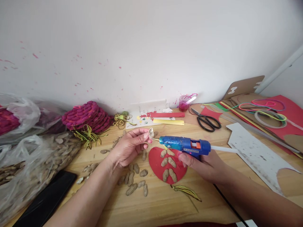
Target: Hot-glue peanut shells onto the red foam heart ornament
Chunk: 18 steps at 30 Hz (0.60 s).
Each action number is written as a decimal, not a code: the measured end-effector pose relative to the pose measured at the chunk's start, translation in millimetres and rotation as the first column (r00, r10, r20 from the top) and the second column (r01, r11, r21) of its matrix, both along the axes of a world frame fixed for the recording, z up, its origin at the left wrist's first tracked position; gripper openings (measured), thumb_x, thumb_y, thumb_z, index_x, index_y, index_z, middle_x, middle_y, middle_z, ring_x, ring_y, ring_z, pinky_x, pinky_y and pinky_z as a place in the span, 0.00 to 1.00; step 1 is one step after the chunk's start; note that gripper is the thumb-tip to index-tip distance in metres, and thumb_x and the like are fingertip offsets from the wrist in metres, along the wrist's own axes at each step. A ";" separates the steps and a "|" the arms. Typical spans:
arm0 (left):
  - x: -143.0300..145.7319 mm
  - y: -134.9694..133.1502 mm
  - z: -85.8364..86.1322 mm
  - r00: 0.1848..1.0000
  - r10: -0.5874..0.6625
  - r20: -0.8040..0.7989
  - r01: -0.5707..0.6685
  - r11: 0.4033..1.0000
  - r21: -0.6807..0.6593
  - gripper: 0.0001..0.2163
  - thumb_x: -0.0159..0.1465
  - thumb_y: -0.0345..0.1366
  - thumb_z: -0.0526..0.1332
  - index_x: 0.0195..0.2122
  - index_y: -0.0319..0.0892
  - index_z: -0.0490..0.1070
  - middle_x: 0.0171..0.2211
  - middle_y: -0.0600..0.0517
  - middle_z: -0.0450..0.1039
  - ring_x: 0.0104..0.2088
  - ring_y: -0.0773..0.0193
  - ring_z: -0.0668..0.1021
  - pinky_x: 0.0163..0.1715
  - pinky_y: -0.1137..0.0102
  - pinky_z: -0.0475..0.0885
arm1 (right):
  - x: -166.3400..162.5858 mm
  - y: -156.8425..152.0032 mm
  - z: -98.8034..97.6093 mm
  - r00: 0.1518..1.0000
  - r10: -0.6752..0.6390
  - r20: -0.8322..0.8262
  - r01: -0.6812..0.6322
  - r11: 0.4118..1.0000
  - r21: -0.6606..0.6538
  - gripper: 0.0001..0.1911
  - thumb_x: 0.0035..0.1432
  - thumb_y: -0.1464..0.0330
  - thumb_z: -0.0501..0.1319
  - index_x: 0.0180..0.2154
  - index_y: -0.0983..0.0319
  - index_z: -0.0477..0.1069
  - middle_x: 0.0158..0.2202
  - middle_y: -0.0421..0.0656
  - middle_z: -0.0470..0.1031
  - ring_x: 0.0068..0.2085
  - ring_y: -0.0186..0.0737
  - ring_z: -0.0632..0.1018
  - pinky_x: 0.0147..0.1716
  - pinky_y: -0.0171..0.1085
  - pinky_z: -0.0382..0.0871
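My left hand (133, 143) pinches a peanut shell (151, 133) with its pale hollow side showing. In my right hand (201, 165) is a blue glue gun (182, 145), its metal nozzle pointing left at the shell; whether they touch I cannot tell. A white glue stick (223, 148) sticks out of the gun's back. Below the gun lies a red heart-shaped card (155, 162) bearing several peanuts (172, 162) in slanted pairs. Yellow-green cords (187, 190) lie at its lower tip. More loose peanuts (131, 189) are scattered left of the card.
At left are a plastic bag of peanuts (60, 151), a black phone (47, 200) and stacked magenta peanut pieces (82, 115). Behind lie paper strips (168, 122) and a cup of pink paint (184, 104). Black scissors (207, 121) and a stained white board (257, 157) are at right.
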State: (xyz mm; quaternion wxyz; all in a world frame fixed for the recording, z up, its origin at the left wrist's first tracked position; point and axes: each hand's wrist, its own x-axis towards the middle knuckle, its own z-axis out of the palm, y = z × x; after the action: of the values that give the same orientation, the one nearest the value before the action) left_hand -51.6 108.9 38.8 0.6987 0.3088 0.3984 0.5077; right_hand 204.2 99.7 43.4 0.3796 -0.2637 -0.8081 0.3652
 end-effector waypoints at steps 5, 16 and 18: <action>-0.5 -0.4 -0.4 1.000 -0.001 -0.010 0.001 1.000 0.010 0.13 0.48 0.34 0.80 0.32 0.38 0.80 0.26 0.53 0.76 0.26 0.71 0.77 0.24 0.79 0.71 | -0.6 -0.5 0.4 0.999 -0.031 0.023 0.030 0.999 0.031 0.12 0.65 0.68 0.61 0.27 0.60 0.71 0.23 0.38 0.71 0.24 0.34 0.72 0.24 0.33 0.65; -0.6 -0.6 -2.1 1.000 -0.001 -0.004 0.001 1.000 -0.001 0.13 0.47 0.33 0.80 0.31 0.39 0.80 0.25 0.54 0.75 0.27 0.70 0.78 0.25 0.79 0.71 | 0.3 -0.5 -2.5 0.998 -0.033 0.061 0.034 0.999 -0.002 0.08 0.66 0.68 0.60 0.35 0.61 0.76 0.31 0.43 0.81 0.31 0.39 0.81 0.31 0.36 0.74; -0.5 -1.0 -1.9 1.000 0.001 -0.009 -0.001 1.000 -0.006 0.14 0.47 0.34 0.80 0.31 0.39 0.80 0.26 0.54 0.75 0.27 0.70 0.78 0.25 0.79 0.71 | 0.0 -0.8 -2.7 0.997 -0.032 0.068 0.034 0.999 -0.030 0.08 0.66 0.67 0.60 0.38 0.61 0.76 0.33 0.44 0.81 0.33 0.40 0.81 0.32 0.37 0.75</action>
State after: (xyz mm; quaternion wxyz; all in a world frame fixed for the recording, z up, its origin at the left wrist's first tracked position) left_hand -52.1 107.9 36.8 0.6977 0.3088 0.4031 0.5054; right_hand 204.2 98.9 40.7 0.3538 -0.2951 -0.8101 0.3625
